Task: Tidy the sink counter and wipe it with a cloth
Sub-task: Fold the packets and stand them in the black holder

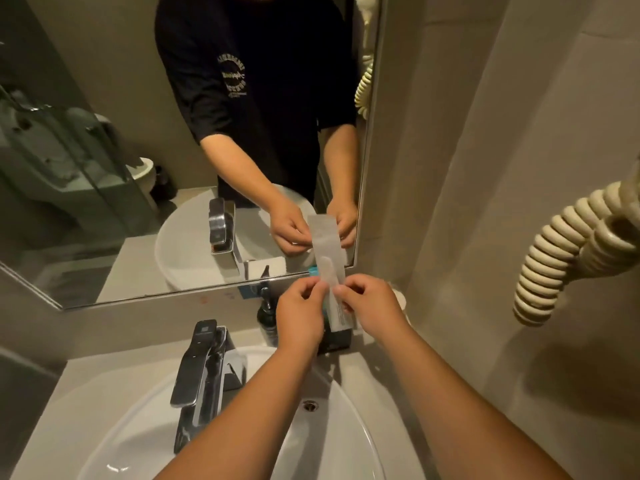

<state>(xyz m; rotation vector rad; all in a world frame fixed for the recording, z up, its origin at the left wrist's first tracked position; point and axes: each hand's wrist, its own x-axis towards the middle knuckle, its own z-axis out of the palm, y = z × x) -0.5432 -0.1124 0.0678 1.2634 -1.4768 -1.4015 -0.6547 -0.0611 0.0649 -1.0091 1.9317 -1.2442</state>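
both hands are up over the back of the sink (349, 441), pinching a slim translucent sachet (333, 277) between them. left hand (300, 315) grips its left edge with thumb and fingers, right hand (369, 306) grips the right edge, so the sachet stands upright in front of the mirror (104, 168). below it on the table (138, 362) sit a dark pump bottle (266, 318) and a dark box (336, 341), just right of the chrome faucet (201, 365). no cloth that i can see.

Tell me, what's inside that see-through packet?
The packet, pinched by the left hand and right hand, shows a pale rounded shape; fingers cover the rest.
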